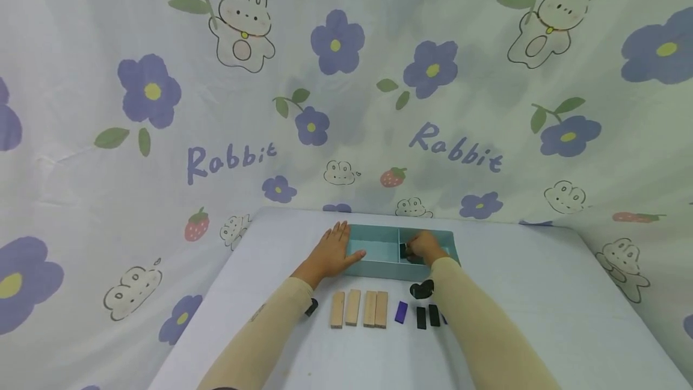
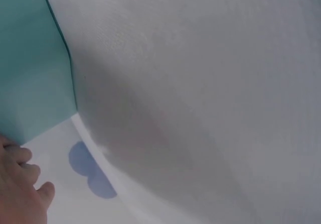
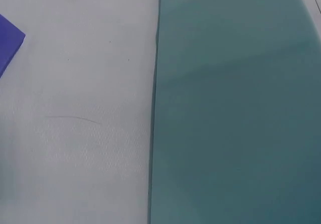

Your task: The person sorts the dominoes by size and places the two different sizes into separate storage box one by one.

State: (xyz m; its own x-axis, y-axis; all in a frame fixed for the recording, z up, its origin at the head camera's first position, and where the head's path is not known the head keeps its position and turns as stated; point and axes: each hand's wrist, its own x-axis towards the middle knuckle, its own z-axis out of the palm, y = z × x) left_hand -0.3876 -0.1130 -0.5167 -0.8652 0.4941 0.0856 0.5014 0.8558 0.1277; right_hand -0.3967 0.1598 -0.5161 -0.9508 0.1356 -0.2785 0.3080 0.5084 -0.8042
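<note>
A teal divided box (image 1: 379, 269) stands on the white table. My left hand (image 1: 331, 254) rests against its left end, fingers stretched out and the thumb over the front rim. In the left wrist view, that hand (image 2: 22, 184) touches the end of the box (image 2: 35, 98). Inside the right compartment, my right hand (image 1: 428, 247) pinches a small black block (image 1: 403, 250) beside the divider. The left compartment shows bare teal floor. From the right wrist, only the box's outer wall (image 3: 230, 123) shows; the hand is out of that frame.
Several upright-lying wooden blocks (image 1: 353, 307) form a row before the box. To their right lie a purple block (image 1: 401, 312) and two black blocks (image 1: 421, 318), with another purple piece partly behind the right sleeve. A patterned curtain (image 1: 346, 107) hangs behind the table.
</note>
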